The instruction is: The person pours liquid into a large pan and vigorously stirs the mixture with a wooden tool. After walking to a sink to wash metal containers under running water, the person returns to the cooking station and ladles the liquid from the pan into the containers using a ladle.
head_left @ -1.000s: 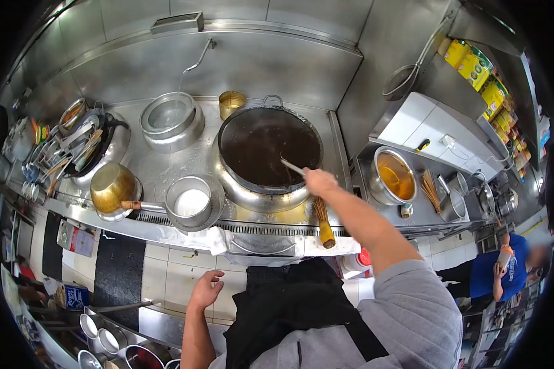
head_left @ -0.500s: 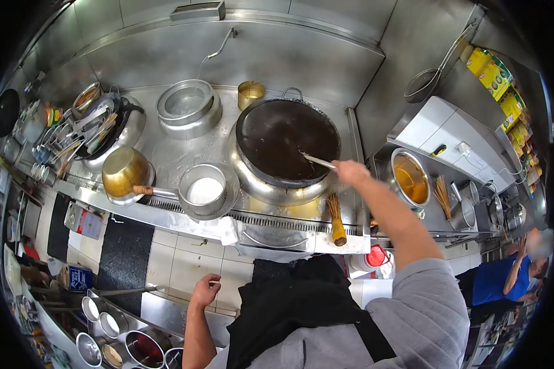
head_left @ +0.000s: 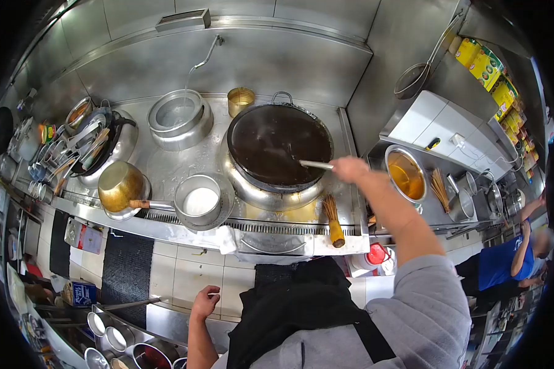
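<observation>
- Head view: the right hand (head_left: 351,170) is closed firmly around the pale handle of a long utensil (head_left: 315,164), just beyond the right side of a large wok (head_left: 261,183)
- The utensil crosses the wok's rim, and its far end is hidden in dark liquid (head_left: 271,138), so its shape cannot be told
- The wok sits near the right edge of the steel surface (head_left: 172,175), towards the back right corner
- The left hand (head_left: 206,302) hangs well apart from the wok, out past the surface's front edge, fingers half curled and thumb apart; nothing shows in its grasp
- A bristle brush (head_left: 333,221) lies by the front right corner, and a saucepan (head_left: 194,222) with white contents stands at the front edge, left of the wok
- The step in hand looks like stirring or scooping in the liquid; the next move seems to call for a secure grip and a level path, with fingers clear of the hot-looking rim
</observation>
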The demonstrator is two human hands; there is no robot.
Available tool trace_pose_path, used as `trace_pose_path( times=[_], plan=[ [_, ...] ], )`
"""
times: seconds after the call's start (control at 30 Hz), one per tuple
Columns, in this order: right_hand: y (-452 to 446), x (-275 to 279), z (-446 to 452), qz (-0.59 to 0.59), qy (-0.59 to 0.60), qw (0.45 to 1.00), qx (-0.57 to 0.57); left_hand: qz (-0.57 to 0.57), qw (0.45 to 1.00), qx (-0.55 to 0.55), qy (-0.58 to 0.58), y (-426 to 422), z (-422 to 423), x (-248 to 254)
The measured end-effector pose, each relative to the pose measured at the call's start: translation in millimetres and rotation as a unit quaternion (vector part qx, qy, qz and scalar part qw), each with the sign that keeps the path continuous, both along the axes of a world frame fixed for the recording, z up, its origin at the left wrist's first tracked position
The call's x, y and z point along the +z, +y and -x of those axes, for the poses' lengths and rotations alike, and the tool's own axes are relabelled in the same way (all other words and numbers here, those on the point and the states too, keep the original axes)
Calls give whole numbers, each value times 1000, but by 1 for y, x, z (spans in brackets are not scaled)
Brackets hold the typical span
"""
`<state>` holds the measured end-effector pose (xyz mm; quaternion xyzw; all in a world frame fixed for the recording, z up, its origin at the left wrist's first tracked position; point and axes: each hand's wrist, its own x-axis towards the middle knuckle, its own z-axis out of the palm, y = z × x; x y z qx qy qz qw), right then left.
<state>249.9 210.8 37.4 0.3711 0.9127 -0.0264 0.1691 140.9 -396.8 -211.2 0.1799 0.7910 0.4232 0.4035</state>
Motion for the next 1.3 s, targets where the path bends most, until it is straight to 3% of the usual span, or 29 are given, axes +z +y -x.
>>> trace_pose_path(
  times=[0.1,0.2,0.27,0.37,0.43,0.5,0.57,0.63,0.7,0.8,0.87,0.97,1.1,1.17,1.23,1.3],
  plan=[
    [25,54,25,-84,-75,993,40,25,1000,11,-9,-12,3,3],
    [-3,58,58,-135,-67,987,54,20,1000,7,19,-24,9,-15],
    [-30,16,64,-132,-10,990,49,28,999,1,24,-18,12,-21],
    [-33,-44,25,21,65,998,3,4,1000,19,-25,-18,15,-74],
    [-18,-14,12,-4,21,1000,-7,32,999,-2,-5,-38,12,-96],
    [3,41,15,-33,-55,997,37,9,989,102,-103,-63,7,-104],
    [29,61,38,-97,-92,989,63,-5,987,122,-108,-87,-2,-95],
    [9,54,60,-121,-64,989,57,50,991,79,-95,-114,-3,-103],
    [-9,21,75,-141,-28,987,72,65,983,119,-122,-110,-12,-100],
    [-30,-34,39,-38,54,998,20,130,977,93,-140,-90,-9,-97],
    [-23,-18,24,-29,40,999,2,56,968,179,-169,-79,-11,-90],
    [11,42,27,-46,-38,998,18,29,970,190,-151,-87,-11,-81],
    [-11,60,71,-116,-67,990,30,56,972,181,-140,-103,-8,-83],
    [-39,26,69,-105,-30,993,42,72,970,175,-155,-102,-5,-98],
    [-22,-46,44,4,69,997,22,77,973,149,-157,-96,3,-111],
    [-24,-25,25,22,35,999,4,85,975,132,-160,-86,4,-102]
  ],
)
